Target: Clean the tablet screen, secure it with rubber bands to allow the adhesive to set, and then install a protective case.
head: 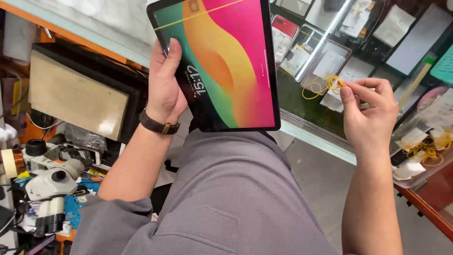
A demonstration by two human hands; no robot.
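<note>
Left hand is wrapped around the edge of a tablet, screen lit, propped upright on the knee. One yellow rubber band already sits across its top corner. Right hand pinches more yellow bands over the glass counter, none of them on the tablet yet.

Tablet screen: I see it lit, upright in my left hand above my lap; rectangular, with green, orange, yellow and pink waves; a thin yellow band crosses its top.
Phone boxes and cases: under the glass counter, right of the tablet; one red, others pale.
White paper labels: lying on packets further right beneath the glass.
</note>
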